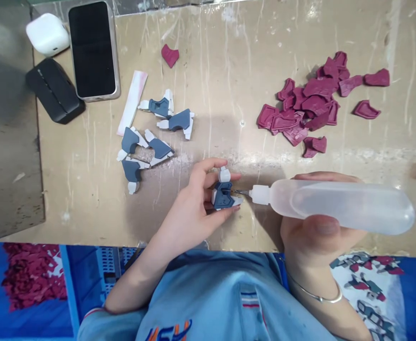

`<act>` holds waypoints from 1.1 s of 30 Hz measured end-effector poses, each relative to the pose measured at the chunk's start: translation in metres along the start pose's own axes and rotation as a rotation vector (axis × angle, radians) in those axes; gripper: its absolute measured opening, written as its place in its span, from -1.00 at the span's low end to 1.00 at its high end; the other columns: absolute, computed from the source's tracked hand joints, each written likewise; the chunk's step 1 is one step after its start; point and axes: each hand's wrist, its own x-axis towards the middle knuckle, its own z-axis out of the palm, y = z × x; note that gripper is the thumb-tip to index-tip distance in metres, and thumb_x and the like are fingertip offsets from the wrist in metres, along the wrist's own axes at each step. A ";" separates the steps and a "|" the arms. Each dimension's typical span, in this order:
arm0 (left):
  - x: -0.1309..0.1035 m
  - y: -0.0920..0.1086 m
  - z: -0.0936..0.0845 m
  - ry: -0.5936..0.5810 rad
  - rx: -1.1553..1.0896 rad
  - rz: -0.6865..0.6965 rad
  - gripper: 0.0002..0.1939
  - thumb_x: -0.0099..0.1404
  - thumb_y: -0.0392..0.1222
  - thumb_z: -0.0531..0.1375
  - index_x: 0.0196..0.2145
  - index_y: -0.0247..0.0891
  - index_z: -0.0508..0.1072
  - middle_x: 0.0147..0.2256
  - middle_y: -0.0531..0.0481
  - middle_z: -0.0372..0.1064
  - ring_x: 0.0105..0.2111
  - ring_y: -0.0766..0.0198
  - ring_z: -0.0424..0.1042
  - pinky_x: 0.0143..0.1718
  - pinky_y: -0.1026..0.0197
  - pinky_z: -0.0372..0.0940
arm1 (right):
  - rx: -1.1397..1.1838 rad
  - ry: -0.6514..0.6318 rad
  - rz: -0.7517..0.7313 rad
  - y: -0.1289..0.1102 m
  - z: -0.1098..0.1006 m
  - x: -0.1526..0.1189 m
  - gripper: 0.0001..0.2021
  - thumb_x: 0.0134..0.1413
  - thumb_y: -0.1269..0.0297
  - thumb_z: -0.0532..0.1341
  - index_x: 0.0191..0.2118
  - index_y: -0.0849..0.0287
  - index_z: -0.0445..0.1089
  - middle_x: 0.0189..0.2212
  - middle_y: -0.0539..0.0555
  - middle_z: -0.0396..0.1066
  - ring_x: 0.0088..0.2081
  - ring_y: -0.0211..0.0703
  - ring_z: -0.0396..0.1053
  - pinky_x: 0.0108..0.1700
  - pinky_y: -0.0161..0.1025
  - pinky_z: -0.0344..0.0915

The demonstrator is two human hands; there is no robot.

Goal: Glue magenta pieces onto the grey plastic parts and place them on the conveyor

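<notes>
My left hand pinches a small blue-grey and white plastic part between thumb and fingers, just above the table. In my right hand lies a translucent squeeze bottle, held on its side with the thumb across it. Its white cap points left, and the thin metal nozzle tip reaches the recess of the part; whether it touches is hard to tell. Several similar blue-grey and white parts lie on the table left of my left hand.
Maroon pieces are heaped at the right, with one maroon piece apart. A paper strip, phone, white case and black box sit at the left. Below the table edge stand blue bins with parts.
</notes>
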 end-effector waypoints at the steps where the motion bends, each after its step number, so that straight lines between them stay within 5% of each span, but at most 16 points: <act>1: 0.000 0.000 0.000 0.000 0.002 -0.002 -0.38 0.29 -0.40 0.39 0.17 -0.02 0.24 0.14 -0.05 0.61 -0.09 0.20 0.69 -0.13 0.23 0.55 | 0.007 -0.013 0.015 0.000 0.000 0.000 -0.51 0.25 -0.26 0.34 -0.17 0.14 0.60 -0.28 0.09 0.56 -0.26 -0.01 0.54 -0.27 -0.05 0.47; 14: -0.002 0.000 0.000 0.016 0.018 -0.013 -0.37 0.28 -0.40 0.40 0.18 0.00 0.30 0.07 0.02 0.65 -0.12 0.23 0.70 -0.11 0.24 0.57 | -0.030 0.015 0.019 -0.003 0.005 0.001 -0.56 0.23 -0.25 0.36 -0.13 0.05 0.58 -0.27 0.06 0.53 -0.25 0.03 0.54 -0.27 0.01 0.48; 23: -0.003 0.004 0.002 0.021 0.022 -0.032 -0.37 0.28 -0.41 0.40 0.19 -0.01 0.32 0.10 0.00 0.65 -0.15 0.22 0.71 -0.11 0.21 0.59 | -0.085 -0.032 -0.124 0.001 0.000 -0.002 -0.56 0.32 -0.20 0.28 -0.09 0.11 0.58 -0.27 0.09 0.53 -0.29 0.02 0.53 -0.35 -0.04 0.48; 31: -0.002 0.005 0.001 0.009 0.028 -0.038 -0.37 0.28 -0.40 0.39 0.20 -0.02 0.30 0.14 -0.03 0.63 -0.12 0.15 0.71 -0.10 0.15 0.60 | -0.081 -0.059 -0.088 0.004 -0.005 -0.007 -0.57 0.28 -0.21 0.29 -0.08 0.06 0.59 -0.27 0.08 0.50 -0.32 0.00 0.53 -0.39 -0.04 0.48; 33: -0.002 0.006 0.001 0.002 0.024 -0.043 -0.37 0.27 -0.40 0.39 0.19 -0.01 0.30 0.16 -0.02 0.62 -0.09 0.13 0.71 -0.08 0.13 0.61 | -0.079 -0.095 0.034 0.008 -0.010 -0.014 -0.53 0.20 -0.31 0.29 -0.12 0.00 0.57 -0.27 0.05 0.49 -0.33 0.02 0.51 -0.38 0.02 0.49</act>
